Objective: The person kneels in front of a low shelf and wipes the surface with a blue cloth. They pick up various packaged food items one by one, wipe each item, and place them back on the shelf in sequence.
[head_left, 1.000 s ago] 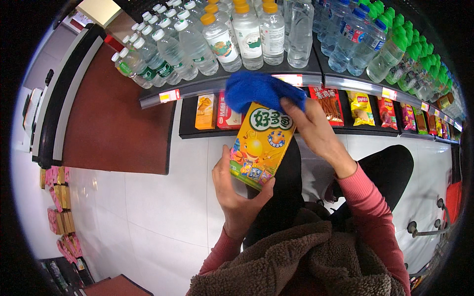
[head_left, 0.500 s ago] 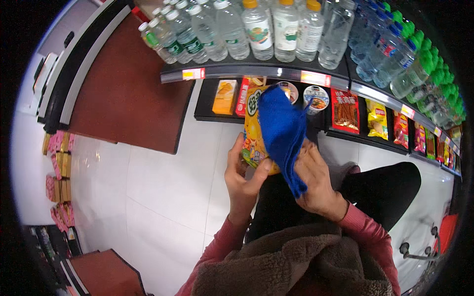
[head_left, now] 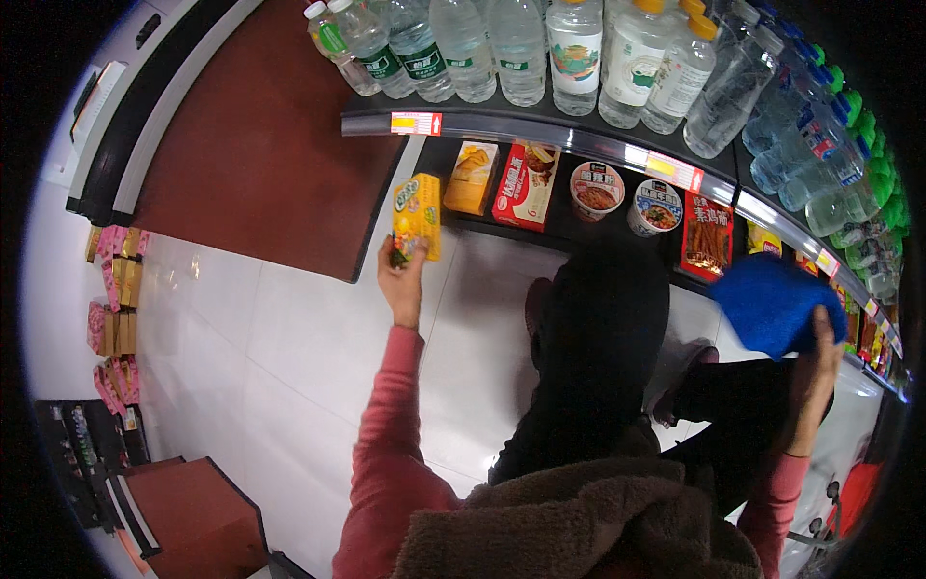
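Observation:
My left hand grips the lower end of a yellow snack box, held up at the left end of the low shelf. Its fingers wrap the bottom edge and the thumb lies across the front. Far to the right, my right hand holds a blue cloth, which spreads out in front of the packets on the low shelf. Part of that hand is hidden behind the cloth.
On the low shelf stand an orange box, a red and white box, two instant noodle cups and a red snack packet. Water bottles line the shelf above. A brown panel is at left.
My hands have moved apart: the left has carried the yellow box leftward toward the low shelf, and the right has taken the blue cloth off the box and far to the right.

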Tool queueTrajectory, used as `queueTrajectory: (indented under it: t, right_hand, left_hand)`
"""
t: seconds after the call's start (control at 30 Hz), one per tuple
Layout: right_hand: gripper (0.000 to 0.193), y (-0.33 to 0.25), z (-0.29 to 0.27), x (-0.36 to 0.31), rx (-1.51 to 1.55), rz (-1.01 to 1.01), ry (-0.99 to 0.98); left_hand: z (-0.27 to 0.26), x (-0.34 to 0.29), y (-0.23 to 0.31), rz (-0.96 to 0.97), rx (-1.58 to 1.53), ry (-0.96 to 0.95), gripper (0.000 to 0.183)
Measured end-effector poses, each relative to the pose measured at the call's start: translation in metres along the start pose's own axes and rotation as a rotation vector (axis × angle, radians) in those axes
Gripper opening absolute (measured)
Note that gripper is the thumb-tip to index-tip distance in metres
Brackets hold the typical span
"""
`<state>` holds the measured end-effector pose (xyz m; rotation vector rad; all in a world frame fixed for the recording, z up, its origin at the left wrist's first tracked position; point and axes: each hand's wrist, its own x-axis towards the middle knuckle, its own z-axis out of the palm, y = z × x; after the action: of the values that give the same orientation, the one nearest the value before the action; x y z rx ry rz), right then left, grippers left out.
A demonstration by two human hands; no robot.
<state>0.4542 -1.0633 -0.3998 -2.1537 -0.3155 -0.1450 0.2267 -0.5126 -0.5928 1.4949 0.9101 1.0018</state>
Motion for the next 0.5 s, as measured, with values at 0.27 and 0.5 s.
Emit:
queueTrajectory:
  t: [0.27,0.5]
  right_hand:
    - [0.048,0.207,-0.187,0.059,-0.013,0.147,0.271]
    - [0.047,0.256,-0.221,0.072,-0.114,0.430,-0.216]
  left_hand:
    - [0.014,0.143,-0.119,-0.001,0.193,-0.020,0.093]
    - [0.042,0.204,-0.193,0.201,0.500,0.048,0.100]
